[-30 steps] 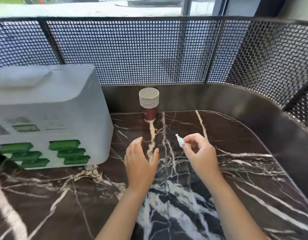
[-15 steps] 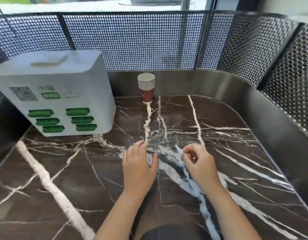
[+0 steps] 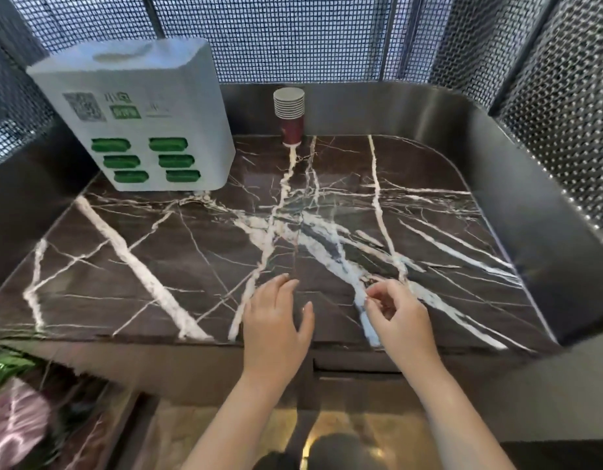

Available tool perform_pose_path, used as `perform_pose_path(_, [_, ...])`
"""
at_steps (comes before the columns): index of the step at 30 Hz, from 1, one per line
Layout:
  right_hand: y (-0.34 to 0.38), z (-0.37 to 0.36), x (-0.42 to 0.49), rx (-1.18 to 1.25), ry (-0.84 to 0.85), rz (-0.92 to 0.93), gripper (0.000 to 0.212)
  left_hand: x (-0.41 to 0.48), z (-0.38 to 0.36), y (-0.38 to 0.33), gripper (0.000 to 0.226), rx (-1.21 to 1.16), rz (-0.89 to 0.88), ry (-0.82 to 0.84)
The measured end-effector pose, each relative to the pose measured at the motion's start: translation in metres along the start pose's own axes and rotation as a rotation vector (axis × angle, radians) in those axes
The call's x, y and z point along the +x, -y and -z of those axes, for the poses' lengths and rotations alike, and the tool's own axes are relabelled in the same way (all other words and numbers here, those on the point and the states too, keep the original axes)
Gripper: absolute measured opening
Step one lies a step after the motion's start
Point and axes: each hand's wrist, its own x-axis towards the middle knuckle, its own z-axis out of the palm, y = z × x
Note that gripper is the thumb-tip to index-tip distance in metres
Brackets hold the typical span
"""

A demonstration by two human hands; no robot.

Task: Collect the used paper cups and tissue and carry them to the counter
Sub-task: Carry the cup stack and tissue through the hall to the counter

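A stack of several paper cups (image 3: 289, 111), white rims above a red bottom cup, stands upright at the back of the dark marble counter (image 3: 178, 252), against the metal wall. My left hand (image 3: 276, 323) lies flat with straight fingers over the counter's front edge, holding nothing. My right hand (image 3: 396, 313) is beside it with fingers curled; thumb and forefinger pinch a small white tissue scrap (image 3: 367, 297), which is hard to tell apart from the white marble vein behind it. Both hands are far in front of the cups.
A white power-bank station (image 3: 134, 113) with green slots stands at the back left. A curved metal wall (image 3: 530, 205) and black mesh fence (image 3: 293, 35) enclose the back and right. Below the front edge is a drawer front (image 3: 357, 371) and floor.
Both hands have drawn back from the middle of the counter to its front edge, away from the cup stack. The view has pulled back too. The right hand keeps its pinch.
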Motion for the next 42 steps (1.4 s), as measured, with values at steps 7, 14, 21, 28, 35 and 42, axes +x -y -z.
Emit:
perform_pose_path(7, [-0.011, 0.012, -0.042, 0.037, -0.040, -0.027, 0.020, -0.039, -0.001, -0.013, 0.032, -0.027, -0.069, -0.022])
perform_pose_path(14, [-0.022, 0.015, -0.097, 0.063, -0.065, -0.084, 0.028, -0.093, -0.007, -0.014, 0.027, -0.101, -0.114, -0.034])
perform_pose_path(21, [-0.043, 0.010, -0.166, 0.037, -0.044, -0.159, 0.032, -0.158, -0.021, -0.015, 0.027, -0.120, -0.094, 0.032])
perform_pose_path(28, [-0.075, 0.008, -0.206, 0.050, -0.053, -0.246, 0.025, -0.193, -0.045, -0.015, 0.034, -0.085, -0.078, 0.114])
perform_pose_path(35, [-0.107, -0.003, -0.197, 0.066, -0.082, -0.314, 0.022, -0.192, -0.078, -0.004, 0.037, -0.006, -0.126, 0.171])
perform_pose_path(42, [-0.151, -0.025, -0.177, 0.134, -0.114, -0.363, 0.024, -0.181, -0.126, 0.003, 0.046, 0.066, -0.133, 0.255])
